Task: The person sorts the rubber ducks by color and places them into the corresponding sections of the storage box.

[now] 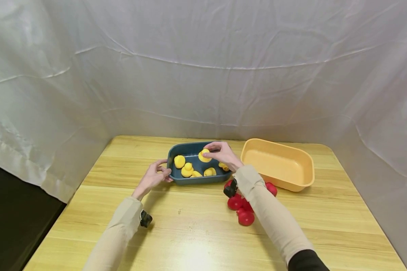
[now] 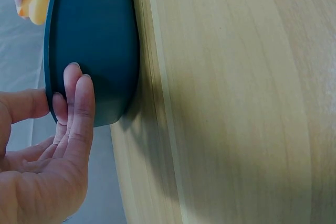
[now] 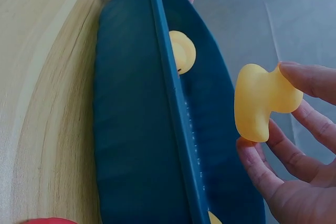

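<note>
A dark blue plastic bin (image 1: 200, 180) stands at the back of the table with several yellow rubber ducks (image 1: 187, 171) lying inside. My left hand (image 1: 153, 175) pinches the bin's left end, thumb over the rim and fingers against the outer wall (image 2: 94, 40). Above the bin, my right hand (image 1: 224, 153) holds one rubber duck (image 3: 257, 100) between thumb and fingers. In the right wrist view that duck is beyond the bin's rim, while another duck (image 3: 182, 52) shows inside near the far end. My right forearm hides part of the table.
To the right of the blue bin stands a light orange bin (image 1: 281, 160) with a bare inside. Several red round objects (image 1: 245, 217) lie on the wooden table (image 1: 190, 233) under and beside my right forearm. A pale curtain (image 1: 203, 94) hangs behind the table.
</note>
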{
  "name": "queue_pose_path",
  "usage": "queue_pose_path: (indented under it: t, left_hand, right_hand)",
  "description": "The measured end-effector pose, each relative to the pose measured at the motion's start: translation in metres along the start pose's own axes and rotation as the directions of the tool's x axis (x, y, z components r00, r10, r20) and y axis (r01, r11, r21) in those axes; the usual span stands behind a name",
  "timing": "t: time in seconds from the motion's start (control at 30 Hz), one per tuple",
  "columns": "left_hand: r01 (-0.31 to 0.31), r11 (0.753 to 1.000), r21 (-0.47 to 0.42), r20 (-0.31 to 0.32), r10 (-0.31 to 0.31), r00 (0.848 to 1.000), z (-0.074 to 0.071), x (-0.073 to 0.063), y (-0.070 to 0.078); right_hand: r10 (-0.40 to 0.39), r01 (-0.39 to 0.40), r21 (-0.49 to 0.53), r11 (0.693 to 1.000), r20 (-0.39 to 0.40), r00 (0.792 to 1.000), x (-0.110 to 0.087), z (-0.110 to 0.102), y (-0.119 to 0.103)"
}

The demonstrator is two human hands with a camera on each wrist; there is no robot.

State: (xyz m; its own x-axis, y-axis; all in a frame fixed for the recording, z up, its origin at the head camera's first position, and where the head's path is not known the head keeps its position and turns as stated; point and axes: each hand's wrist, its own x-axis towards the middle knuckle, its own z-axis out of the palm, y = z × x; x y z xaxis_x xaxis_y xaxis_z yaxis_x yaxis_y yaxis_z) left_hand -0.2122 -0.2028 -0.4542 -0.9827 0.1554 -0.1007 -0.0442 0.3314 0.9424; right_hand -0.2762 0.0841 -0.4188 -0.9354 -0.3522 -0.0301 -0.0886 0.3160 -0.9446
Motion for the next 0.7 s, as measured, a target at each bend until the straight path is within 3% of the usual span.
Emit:
queue_pose_path:
  t: [0.7]
  left_hand:
    - [0.008,1.000,0.004,-0.004,-0.008,1.000,0.0006,-0.0008,0.0019]
  right_hand:
    - [0.048,-0.052,-0.086,0.995,-0.055,0.997,0.0076,0.0050,0.0095]
